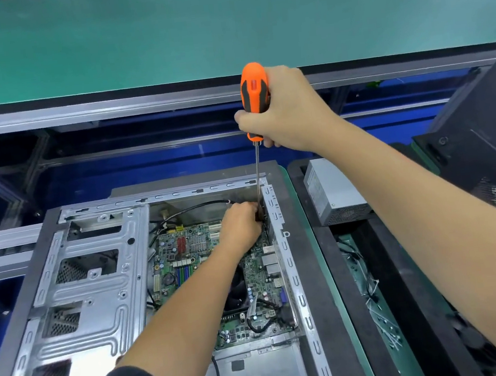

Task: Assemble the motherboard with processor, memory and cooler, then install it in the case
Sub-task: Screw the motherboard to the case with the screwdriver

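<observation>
Motherboard (219, 271) is lying inside the case (96, 282), ready for fastening. Right hand (290, 108) is wrapping its grip round the screwdriver (254, 100), holding it upright at the far corner, while left hand (240, 225) is pinching at the tip, apparently steadying a screw.

Green-edged bench (314, 242) carries case (96, 282); perhaps a tray (409, 308) too.

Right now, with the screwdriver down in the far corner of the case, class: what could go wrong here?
1. The screwdriver has a long thin shaft; if its tip slips it may gouge the motherboard.
2. The left hand steadies the tip, so a slip could jab its fingers.
3. The black cable lies close by and might be snagged.
</observation>
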Tool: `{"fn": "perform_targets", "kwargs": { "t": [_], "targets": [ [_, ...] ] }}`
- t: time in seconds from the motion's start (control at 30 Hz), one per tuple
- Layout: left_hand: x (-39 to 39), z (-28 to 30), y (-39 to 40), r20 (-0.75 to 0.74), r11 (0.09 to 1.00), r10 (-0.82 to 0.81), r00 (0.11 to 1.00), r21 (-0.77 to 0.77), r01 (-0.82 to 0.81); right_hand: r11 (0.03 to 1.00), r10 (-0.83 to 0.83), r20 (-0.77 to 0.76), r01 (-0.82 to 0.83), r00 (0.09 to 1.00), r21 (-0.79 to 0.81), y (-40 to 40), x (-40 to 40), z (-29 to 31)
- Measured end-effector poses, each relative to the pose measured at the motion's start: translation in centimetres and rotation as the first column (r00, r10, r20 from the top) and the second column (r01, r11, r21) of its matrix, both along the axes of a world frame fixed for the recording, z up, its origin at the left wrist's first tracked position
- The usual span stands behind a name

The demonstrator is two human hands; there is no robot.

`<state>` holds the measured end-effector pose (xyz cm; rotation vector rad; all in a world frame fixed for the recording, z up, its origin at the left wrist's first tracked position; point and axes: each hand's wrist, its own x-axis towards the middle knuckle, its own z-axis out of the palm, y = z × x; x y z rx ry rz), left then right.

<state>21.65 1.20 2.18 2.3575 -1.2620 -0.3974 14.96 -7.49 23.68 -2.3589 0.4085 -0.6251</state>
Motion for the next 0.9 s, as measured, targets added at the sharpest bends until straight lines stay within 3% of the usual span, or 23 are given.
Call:
{"fn": "perform_targets", "kwargs": {
  "t": [0.37,0.9],
  "targets": [
    [0.3,-1.0,-0.6,-0.132,1.0,0.004,0.991,0.02,-0.001,1.0,0.002,-0.01,-0.002,1.0,-0.005,-0.5,0.5,-0.8],
    [1.5,-0.2,0.5,-0.11,0.994,-0.112,0.988,-0.003,0.113,1.0,0.014,-0.057,-0.014,0.998,0.004,-1.0,0.7,-0.9]
  ]
}}
